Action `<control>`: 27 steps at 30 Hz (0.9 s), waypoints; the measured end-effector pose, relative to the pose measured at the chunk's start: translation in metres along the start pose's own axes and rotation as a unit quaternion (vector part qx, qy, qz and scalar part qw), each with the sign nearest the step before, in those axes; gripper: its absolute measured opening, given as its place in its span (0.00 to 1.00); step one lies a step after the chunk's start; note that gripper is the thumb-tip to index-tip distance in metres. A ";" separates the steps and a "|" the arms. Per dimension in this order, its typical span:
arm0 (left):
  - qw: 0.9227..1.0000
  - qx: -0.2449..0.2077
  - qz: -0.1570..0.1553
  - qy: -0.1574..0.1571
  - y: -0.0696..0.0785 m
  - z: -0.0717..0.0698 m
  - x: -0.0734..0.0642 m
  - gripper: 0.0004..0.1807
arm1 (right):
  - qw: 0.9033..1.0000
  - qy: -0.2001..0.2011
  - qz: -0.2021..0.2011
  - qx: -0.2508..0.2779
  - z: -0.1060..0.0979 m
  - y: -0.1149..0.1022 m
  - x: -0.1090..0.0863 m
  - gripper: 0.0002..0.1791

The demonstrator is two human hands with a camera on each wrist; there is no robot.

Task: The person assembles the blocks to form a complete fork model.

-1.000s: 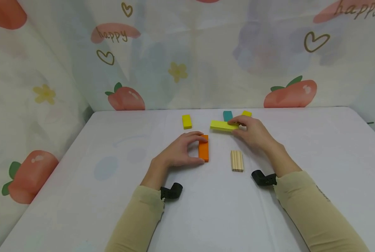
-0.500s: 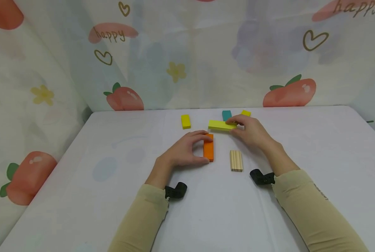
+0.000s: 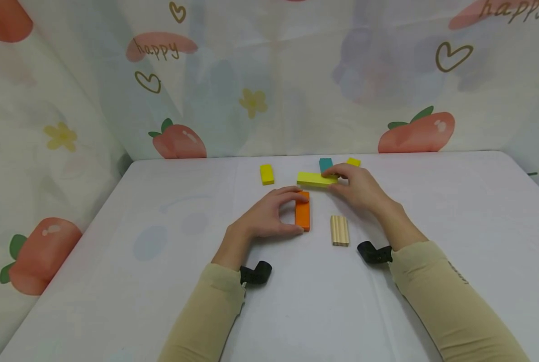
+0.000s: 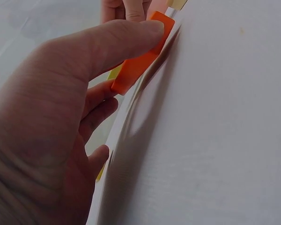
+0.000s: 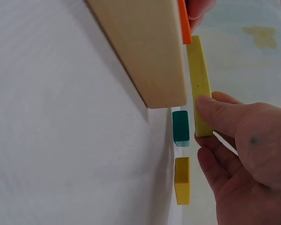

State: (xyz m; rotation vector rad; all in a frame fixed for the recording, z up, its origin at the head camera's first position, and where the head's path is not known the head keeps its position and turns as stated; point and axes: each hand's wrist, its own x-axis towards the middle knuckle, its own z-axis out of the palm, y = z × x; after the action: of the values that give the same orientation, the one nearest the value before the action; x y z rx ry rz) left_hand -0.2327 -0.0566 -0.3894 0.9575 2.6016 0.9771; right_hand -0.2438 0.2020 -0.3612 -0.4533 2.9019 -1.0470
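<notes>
My left hand grips an orange block by its ends, thumb at the near end and fingers at the far one. In the left wrist view a shadow falls beside that orange block. Farther back, my right hand pinches the right end of a long yellow-green block between thumb and fingers. This block lies crosswise, just beyond the orange one, its left end over the orange block's far end. The right wrist view has the thumb flat on the yellow-green block's face.
A striped natural-wood block lies right of the orange block. Behind the right hand are a teal block and a partly hidden yellow block. Another yellow block lies back left. A printed cloth hangs behind the white table.
My left hand has moved right with the orange block. The right hand has shifted slightly left with the yellow-green block, so the two blocks are closer to lining up. The other blocks stay put.
</notes>
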 end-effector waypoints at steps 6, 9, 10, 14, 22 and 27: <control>1.000 0.000 0.000 0.002 0.001 0.002 0.002 0.31 | 1.000 -0.006 0.005 0.003 0.001 -0.002 0.002 0.19; 1.000 -0.002 0.001 0.004 0.001 0.003 0.003 0.31 | 1.000 -0.009 0.003 0.002 0.001 -0.003 0.003 0.19; 1.000 -0.002 0.002 0.005 0.001 0.003 0.003 0.31 | 1.000 -0.010 0.003 0.001 0.001 -0.003 0.003 0.19; 1.000 -0.003 0.005 0.005 0.002 0.003 0.004 0.32 | 1.000 -0.008 -0.002 0.003 0.002 -0.004 0.005 0.19; 1.000 0.000 0.010 0.010 0.004 0.005 0.007 0.32 | 1.000 -0.005 -0.003 0.005 0.004 -0.004 0.008 0.18; 1.000 0.004 0.019 0.020 0.003 0.007 0.009 0.32 | 1.000 -0.010 0.004 0.006 0.005 -0.006 0.010 0.18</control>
State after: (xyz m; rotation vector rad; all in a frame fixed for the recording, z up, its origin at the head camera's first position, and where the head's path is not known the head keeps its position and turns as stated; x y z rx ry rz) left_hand -0.2353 -0.0452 -0.3922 1.0035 2.6309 1.0062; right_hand -0.2512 0.1921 -0.3608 -0.4476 2.8772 -1.0510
